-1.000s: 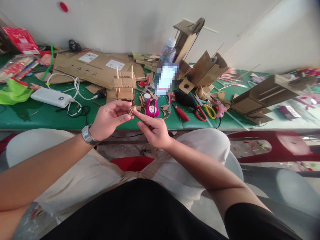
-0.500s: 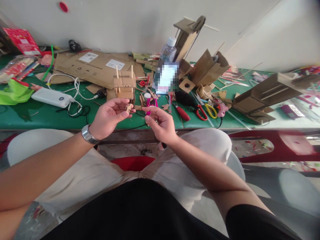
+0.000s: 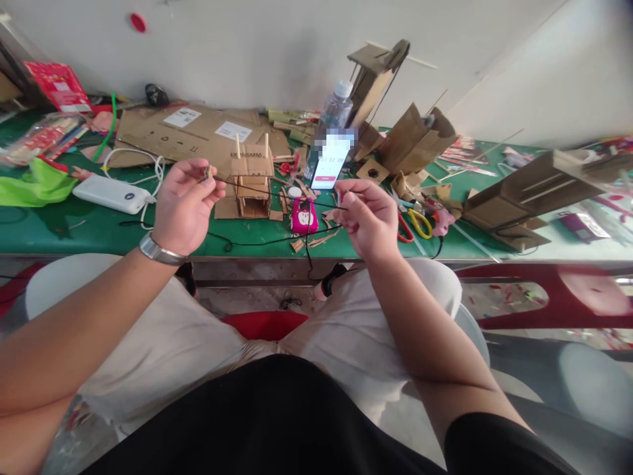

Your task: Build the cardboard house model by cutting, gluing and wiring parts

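Observation:
My left hand (image 3: 182,206) is raised over the table's front edge, pinching a small cardboard piece (image 3: 208,173) between thumb and fingers. From that piece a thin black cord (image 3: 283,192) stretches across to my right hand (image 3: 370,216), whose thumb and forefinger are closed on it. More of the cord trails below over the green table and hangs past its edge. Behind the stretched cord stands a small cardboard structure (image 3: 253,173) with two upright sticks. A magenta item with a cartoon face (image 3: 305,216) lies under the cord, between my hands.
A lit phone (image 3: 332,158) leans against a clear bottle (image 3: 337,109). Yellow-handled scissors (image 3: 420,224) lie right of my right hand. A white power bank (image 3: 109,193) lies left. Flat cardboard (image 3: 148,132) and tall cardboard models (image 3: 420,138) stand behind; scraps litter the green table (image 3: 237,247).
My hands have moved apart, left hand to the left and up, right hand to the right. The black cord now spans the wider gap, and the magenta item is uncovered.

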The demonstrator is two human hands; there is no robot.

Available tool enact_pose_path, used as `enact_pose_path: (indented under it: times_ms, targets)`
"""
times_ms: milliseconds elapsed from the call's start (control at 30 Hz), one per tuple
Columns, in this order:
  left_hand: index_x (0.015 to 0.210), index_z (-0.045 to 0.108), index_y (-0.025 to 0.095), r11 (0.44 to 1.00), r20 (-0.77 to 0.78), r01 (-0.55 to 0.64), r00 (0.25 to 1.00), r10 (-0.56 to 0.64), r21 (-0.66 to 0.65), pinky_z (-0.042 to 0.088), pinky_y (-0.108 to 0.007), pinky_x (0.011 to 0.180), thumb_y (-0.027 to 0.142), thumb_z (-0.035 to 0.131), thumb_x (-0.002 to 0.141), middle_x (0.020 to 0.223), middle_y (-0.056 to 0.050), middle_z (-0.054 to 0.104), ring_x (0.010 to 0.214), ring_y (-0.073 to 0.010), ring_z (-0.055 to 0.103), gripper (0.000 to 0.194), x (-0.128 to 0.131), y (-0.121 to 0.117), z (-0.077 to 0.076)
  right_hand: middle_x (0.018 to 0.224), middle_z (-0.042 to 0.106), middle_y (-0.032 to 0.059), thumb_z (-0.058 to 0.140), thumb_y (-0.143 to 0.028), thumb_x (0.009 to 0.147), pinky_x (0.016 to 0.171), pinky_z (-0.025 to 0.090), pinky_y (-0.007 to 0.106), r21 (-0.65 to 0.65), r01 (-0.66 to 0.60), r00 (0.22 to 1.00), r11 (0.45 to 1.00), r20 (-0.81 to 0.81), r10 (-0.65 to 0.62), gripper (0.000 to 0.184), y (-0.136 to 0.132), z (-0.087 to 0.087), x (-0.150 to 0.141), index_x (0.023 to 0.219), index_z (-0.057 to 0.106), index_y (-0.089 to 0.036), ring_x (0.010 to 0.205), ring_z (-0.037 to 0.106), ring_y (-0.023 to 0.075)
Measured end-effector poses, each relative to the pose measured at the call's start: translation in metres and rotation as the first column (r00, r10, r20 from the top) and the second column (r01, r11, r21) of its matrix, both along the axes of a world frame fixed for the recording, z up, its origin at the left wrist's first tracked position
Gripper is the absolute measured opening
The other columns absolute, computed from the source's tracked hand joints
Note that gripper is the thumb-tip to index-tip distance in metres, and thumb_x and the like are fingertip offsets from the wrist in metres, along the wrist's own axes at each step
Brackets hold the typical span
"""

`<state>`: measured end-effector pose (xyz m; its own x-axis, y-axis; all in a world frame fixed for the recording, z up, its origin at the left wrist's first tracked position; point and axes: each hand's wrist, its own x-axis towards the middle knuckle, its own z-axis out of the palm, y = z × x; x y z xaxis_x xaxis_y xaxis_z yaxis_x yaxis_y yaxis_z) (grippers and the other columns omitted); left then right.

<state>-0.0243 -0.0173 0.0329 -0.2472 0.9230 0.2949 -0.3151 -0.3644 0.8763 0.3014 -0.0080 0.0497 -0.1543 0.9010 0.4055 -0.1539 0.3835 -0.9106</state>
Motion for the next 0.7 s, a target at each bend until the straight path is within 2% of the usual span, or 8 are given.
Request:
enact_pose_path:
  times_ms: [167,333,433,533,633,700]
  targets:
    - [0.102,0.076,0.03,0.995,0.056,-0.095,0.994,0.094,0.005,0.058,-0.031,0.081,0.023,0.095,0.073,0.101,0.006,0.079,0.087,-0.0128,0.072,0.036,-0.026,0.014,0.013,0.06,0.033,-0.0098,0.086,-0.056,0.09,0.05,0.036,0.029,0.048,0.077,0.996,0.996,-0.04,-0.075,0.033,0.012,0.015,0.02,0.105,0.077,-0.027,0.046,0.028,0.0072]
    - [0.109,0.066,0.033,0.988,-0.029,-0.149,0.988,0.15,0.032,0.052,-0.035,0.097,0.027,0.09,0.08,0.104,0.016,0.076,0.096,-0.01,0.068,0.038,-0.082,0.028,0.025,0.051,0.031,-0.0122,0.086,-0.05,0.085,0.053,0.034,0.032,0.031,0.146,0.986,0.989,-0.085,-0.143,0.029,0.023,0.028,0.04,0.095,0.075,-0.026,0.044,0.027,0.0084]
    - [0.111,0.061,0.034,0.968,-0.082,-0.251,0.964,0.252,0.024,0.05,-0.039,0.1,0.037,0.088,0.078,0.112,0.016,0.075,0.12,-0.0167,0.068,0.043,-0.123,0.038,0.027,0.047,0.036,-0.0116,0.089,-0.048,0.076,0.052,0.033,0.033,0.011,0.175,0.977,0.984,-0.123,-0.173,0.03,0.029,0.036,0.059,0.09,0.075,-0.025,0.042,0.027,0.0093]
    - [0.117,0.054,0.034,0.931,-0.148,-0.363,0.923,0.355,-0.03,0.049,-0.041,0.097,0.044,0.085,0.076,0.116,0.014,0.072,0.137,-0.0244,0.062,0.053,-0.151,0.047,0.028,0.045,0.037,-0.0119,0.091,-0.041,0.07,0.05,0.028,0.033,0.011,0.183,0.966,0.983,-0.186,-0.177,0.029,0.037,0.043,0.084,0.087,0.075,-0.026,0.039,0.022,0.0094]
    - [0.123,0.05,0.034,0.884,-0.173,-0.454,0.885,0.433,-0.11,0.048,-0.039,0.091,0.046,0.085,0.073,0.117,0.013,0.071,0.135,-0.0236,0.06,0.062,-0.16,0.051,0.029,0.045,0.034,-0.0131,0.08,-0.026,0.084,0.049,0.023,0.032,-0.087,0.24,0.914,0.967,-0.315,-0.256,0.01,0.044,0.052,0.108,0.082,0.069,-0.027,0.039,0.013,0.0082]
    - [0.126,0.05,0.033,0.858,-0.186,-0.493,0.865,0.466,-0.142,0.044,-0.036,0.084,0.045,0.086,0.073,0.116,0.013,0.071,0.128,-0.021,0.062,0.065,-0.159,0.052,0.029,0.045,0.032,-0.0137,0.068,-0.02,0.095,0.048,0.022,0.032,-0.197,0.277,0.829,0.94,-0.445,-0.338,0.016,0.048,0.059,0.119,0.08,0.067,-0.026,0.038,0.008,0.0078]
